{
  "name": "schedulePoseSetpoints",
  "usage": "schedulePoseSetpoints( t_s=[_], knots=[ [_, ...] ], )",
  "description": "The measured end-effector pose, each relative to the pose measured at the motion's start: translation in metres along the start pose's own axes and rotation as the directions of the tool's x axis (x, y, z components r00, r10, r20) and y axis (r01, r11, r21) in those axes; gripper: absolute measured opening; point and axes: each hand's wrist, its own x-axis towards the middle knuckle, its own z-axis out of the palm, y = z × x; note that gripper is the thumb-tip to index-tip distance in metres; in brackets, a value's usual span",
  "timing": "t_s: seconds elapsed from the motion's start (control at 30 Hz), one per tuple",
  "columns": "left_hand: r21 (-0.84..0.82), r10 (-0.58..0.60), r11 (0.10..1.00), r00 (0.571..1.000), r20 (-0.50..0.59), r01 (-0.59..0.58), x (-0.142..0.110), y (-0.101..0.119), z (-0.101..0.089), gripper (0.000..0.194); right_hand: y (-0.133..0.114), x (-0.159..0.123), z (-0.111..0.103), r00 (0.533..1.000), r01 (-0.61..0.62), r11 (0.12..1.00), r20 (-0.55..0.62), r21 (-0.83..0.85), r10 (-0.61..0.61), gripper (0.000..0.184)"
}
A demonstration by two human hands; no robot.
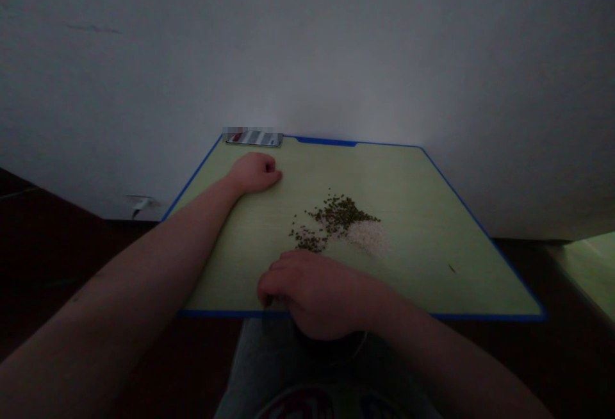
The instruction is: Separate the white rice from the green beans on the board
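Observation:
My left hand point(255, 172) rests on the far left part of the small table point(408, 182), its fingers curled into a loose fist; nothing shows in it. Near the front edge, my right hand point(314, 287) is bent downward with fingers and thumb drawn together. Whatever they hold, if anything, is hidden. Just beyond that hand lies a scattered heap of small dark green beans point(342, 213), which look like mung beans. White grains like rice point(369, 237) form a pile against their right side. Below my right wrist, a dark rounded thing point(331, 348) shows in part over my lap.
A flat phone-like thing point(254, 138), partly blurred, lies at the table's far left corner. A small dark sliver point(451, 268) is on the right side. The white wall point(327, 47) stands right behind the table, whose edge is trimmed in blue.

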Motion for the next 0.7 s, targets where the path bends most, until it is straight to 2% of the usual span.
schedulePoseSetpoints(
  t_s=[0.4,0.7],
  knots=[
    [-0.01,0.001,1.0,1.0,0.0,-0.001,0.0,-0.001,0.0,0.027,0.017,-0.036,-0.013,0.984,-0.166,0.981,-0.042,0.098,0.171,0.026],
    [0.019,0.003,1.0,1.0,-0.002,-0.003,0.0,0.0,0.0,0.027,0.027,-0.061,-0.003,0.938,-0.291,0.944,-0.146,0.157,0.313,0.026]
  ],
)
